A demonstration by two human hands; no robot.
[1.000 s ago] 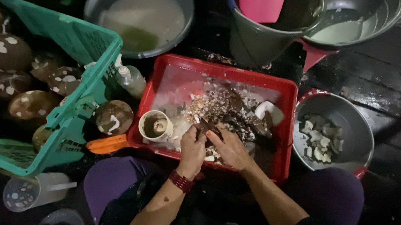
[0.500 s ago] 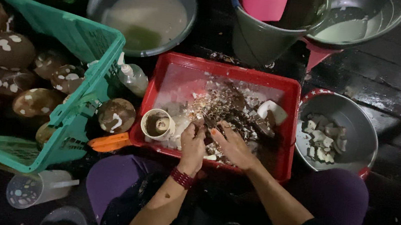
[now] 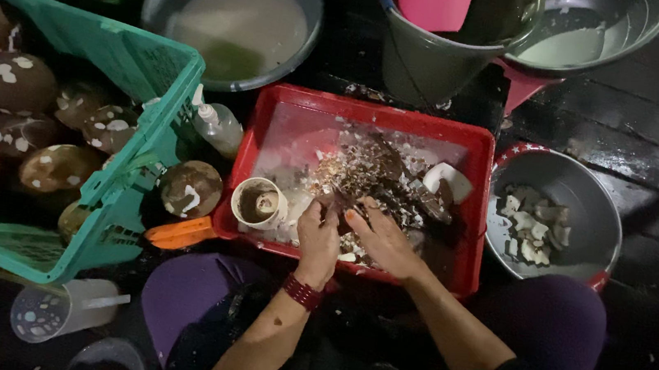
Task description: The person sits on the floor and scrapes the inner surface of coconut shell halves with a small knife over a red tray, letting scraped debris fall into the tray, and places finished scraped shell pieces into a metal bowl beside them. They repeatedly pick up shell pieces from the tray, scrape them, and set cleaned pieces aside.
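We see left hand [image 3: 318, 237] and right hand [image 3: 383, 239] together over coconut shell pieces [image 3: 372, 173] in the red tray [image 3: 470, 218], fingers curled on a dark piece; exact grip unclear.

A dark, wet plank floor [image 3: 602, 117] carries everything. At the centre of the frame a red tray [image 3: 470, 218] rests on it. A green crate [image 3: 143, 155] fills the left side, with one brown husked coconut [image 3: 190, 188] on the floor between crate and tray, and an orange handle [image 3: 179, 232] just below it. At upper centre sits a grey basin [image 3: 236, 21] of cloudy liquid; right of it, a grey bucket [image 3: 430, 64]. A metal bowl [image 3: 588, 239] sits at right, touching the tray. At lower left lies a clear plastic cup [image 3: 63, 312] on its side.
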